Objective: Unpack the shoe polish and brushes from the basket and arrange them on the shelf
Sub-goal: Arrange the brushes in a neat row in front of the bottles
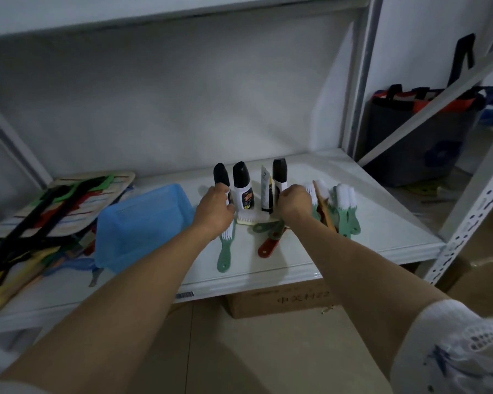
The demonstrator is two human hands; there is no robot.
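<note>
Polish bottles: four upright containers stand in a row near the middle of the white metal shelf (pixel 353 223): a black-capped bottle at the left end (pixel 221 177), a white bottle with a black cap and printed label (pixel 242 186), a slim white tube (pixel 266 191), and a tall black-capped bottle at the right end (pixel 279 174). Their long axes point straight up.
Left hand (pixel 214 211): fingers curled round the lower body of the left-end bottle; the fingertips are hidden behind it.
Right hand (pixel 295 201): knuckles up, fingers curled at the base of the right-end bottle; whether they truly grip it or only touch it, I cannot tell.
Key relation: each end bottle lies just beyond its own hand, so the row sits between the two hands; squeezing inward looks like the move to tidy it.
Brushes: a green-handled white-bristle brush (pixel 225 251) and a red-handled brush (pixel 268 245) lie flat in front, handles toward the shelf's front edge; more green-handled brushes (pixel 345 206) cluster just right of the right hand.
Basket: the blue plastic basket (pixel 143 223) sits left of the left hand, looking emptied.
Room: bare shelf lies behind the row and to the far right; the front edge is near the brush handles.
</note>
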